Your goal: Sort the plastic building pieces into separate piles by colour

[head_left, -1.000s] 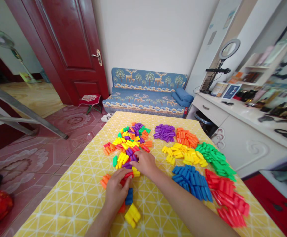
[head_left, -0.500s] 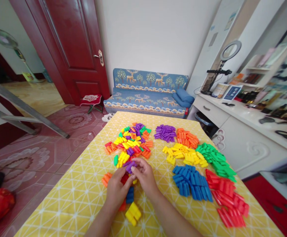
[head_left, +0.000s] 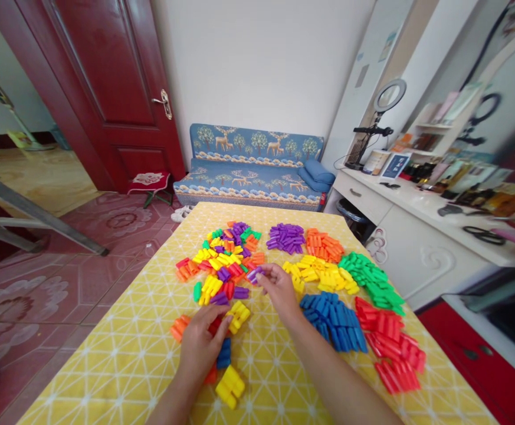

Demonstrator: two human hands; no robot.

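Between the fingertips of my right hand (head_left: 277, 289) is a purple plastic building block (head_left: 254, 275), held just above the table beside the mixed pile. My left hand (head_left: 200, 339) is low over the near left of the table, thumb and fingers apart, with a red block (head_left: 215, 326) showing in the gap. Just beyond its fingertips lie a purple block (head_left: 219, 298) and a yellow block (head_left: 238, 316). An orange block (head_left: 180, 326) lies to its left, a blue block (head_left: 224, 353) to its right. Nearer to me sits another yellow block (head_left: 230, 386).
A mixed-colour pile (head_left: 222, 254) spreads across the far left of the yellow tablecloth (head_left: 128, 354). On the right stand sorted heaps: purple (head_left: 286, 237), orange (head_left: 323, 245), yellow (head_left: 323, 274), green (head_left: 372, 280), blue (head_left: 334, 321) and red (head_left: 392, 342).
My hands have parted. The right has moved right and away from me with a purple block. Purple blocks now show on the table beyond my left hand. The view has shifted slightly.
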